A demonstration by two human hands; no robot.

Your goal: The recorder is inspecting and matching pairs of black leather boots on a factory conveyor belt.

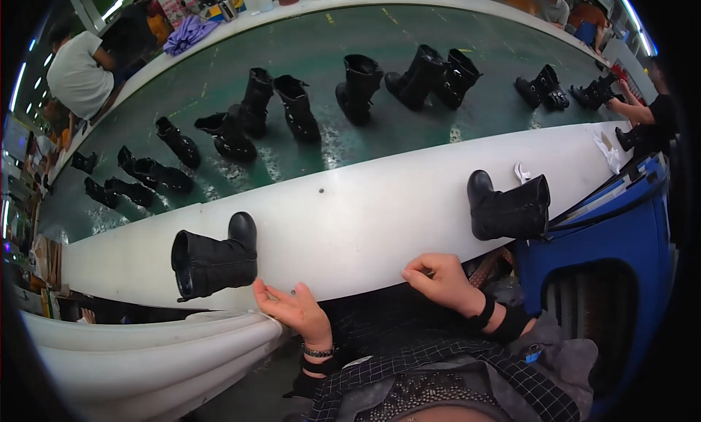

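My left hand [293,312] is palm up with its fingers apart, its fingertips beside the toe end of a black boot [217,260]. That boot lies on its side on the white ledge [350,225], its opening to the left. A tiny grey spot shows by the left fingers; I cannot tell what it is. My right hand [444,282] is closed over the ledge's near edge, thumb against curled fingers; anything inside is hidden. Up and to its right another black boot [509,206] lies on its side, toe to the left, apart from the hand.
Beyond the ledge, a green conveyor belt [292,159] carries several black boots. A blue bin [599,247] stands at the right, and rolled white material [146,356] at the lower left. Other people sit at the far left and right; one person's hands [631,104] touch boots.
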